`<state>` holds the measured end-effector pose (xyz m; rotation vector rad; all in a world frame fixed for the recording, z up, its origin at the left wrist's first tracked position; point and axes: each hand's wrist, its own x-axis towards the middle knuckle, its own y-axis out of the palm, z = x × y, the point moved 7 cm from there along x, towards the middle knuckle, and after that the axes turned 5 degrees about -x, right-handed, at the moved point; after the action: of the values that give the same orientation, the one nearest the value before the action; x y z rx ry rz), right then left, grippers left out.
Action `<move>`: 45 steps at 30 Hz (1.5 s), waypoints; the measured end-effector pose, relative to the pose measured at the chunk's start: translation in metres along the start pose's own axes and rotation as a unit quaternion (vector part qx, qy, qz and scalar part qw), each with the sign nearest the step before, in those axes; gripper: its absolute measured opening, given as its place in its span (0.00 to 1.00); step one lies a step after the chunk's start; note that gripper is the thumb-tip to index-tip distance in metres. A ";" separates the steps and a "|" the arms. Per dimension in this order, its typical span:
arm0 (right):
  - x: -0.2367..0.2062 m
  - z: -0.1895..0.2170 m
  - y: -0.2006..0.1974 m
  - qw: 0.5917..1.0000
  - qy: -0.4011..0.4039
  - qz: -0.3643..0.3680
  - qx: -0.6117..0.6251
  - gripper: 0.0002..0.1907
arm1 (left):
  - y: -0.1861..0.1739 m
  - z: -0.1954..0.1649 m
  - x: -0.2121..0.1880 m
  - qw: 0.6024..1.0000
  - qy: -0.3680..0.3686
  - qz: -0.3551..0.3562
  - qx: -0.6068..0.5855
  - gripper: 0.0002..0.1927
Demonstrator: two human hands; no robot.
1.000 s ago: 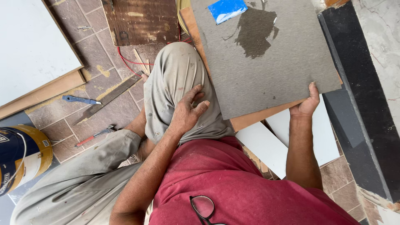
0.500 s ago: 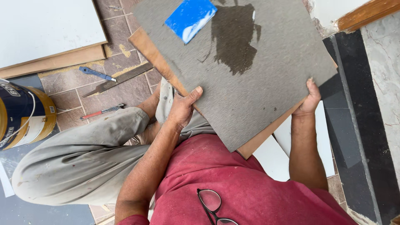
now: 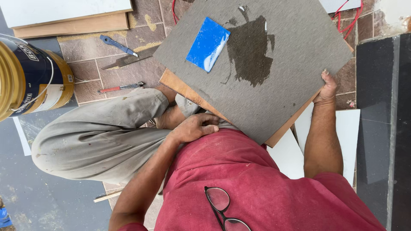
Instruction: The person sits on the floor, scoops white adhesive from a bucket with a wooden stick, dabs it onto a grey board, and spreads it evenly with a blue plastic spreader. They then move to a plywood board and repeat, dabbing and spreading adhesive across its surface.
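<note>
Hands on grey tile (image 3: 278,81) — right hand (image 3: 327,89) grasping its edge, left hand (image 3: 195,127) curled loosely against its near corner, blue sponge (image 3: 208,44) above.

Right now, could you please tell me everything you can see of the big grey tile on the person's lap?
The grey tile is a large square slab with a matt, finely grained face, lying tilted across the lap, one corner toward the body. A dark wet-looking patch stains its middle, and a blue rectangular scrap lies beside it. Its edge shows tan. The right hand grips its right edge; the left hand rests beside its lower edge.
</note>
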<state>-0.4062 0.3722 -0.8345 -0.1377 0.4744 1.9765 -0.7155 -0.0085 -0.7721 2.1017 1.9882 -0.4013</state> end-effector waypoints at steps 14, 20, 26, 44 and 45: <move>-0.007 0.040 0.015 0.985 -0.053 -0.093 -0.135 0.57 | -0.139 -0.109 0.043 0.839 0.080 -0.416 0.341 0.19; -0.023 0.057 0.008 0.965 -0.091 -0.140 -0.200 0.59 | -0.146 -0.074 0.067 0.878 0.018 -0.399 0.264 0.24; -0.024 0.068 0.019 0.965 -0.126 -0.114 -0.199 0.61 | -0.158 -0.057 0.063 0.910 -0.015 -0.359 0.207 0.22; -0.046 0.079 0.045 0.965 -0.144 -0.122 -0.180 0.60 | -0.126 -0.110 -0.022 0.906 0.169 -0.370 0.119 0.20; -0.046 0.079 0.048 0.966 -0.144 -0.118 -0.179 0.59 | -0.120 -0.118 -0.030 0.891 0.201 -0.369 0.171 0.21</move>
<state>-0.4197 0.3460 -0.7349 -0.1250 -0.0886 1.7914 -0.8315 0.0113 -0.6474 1.5830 3.1565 -0.4907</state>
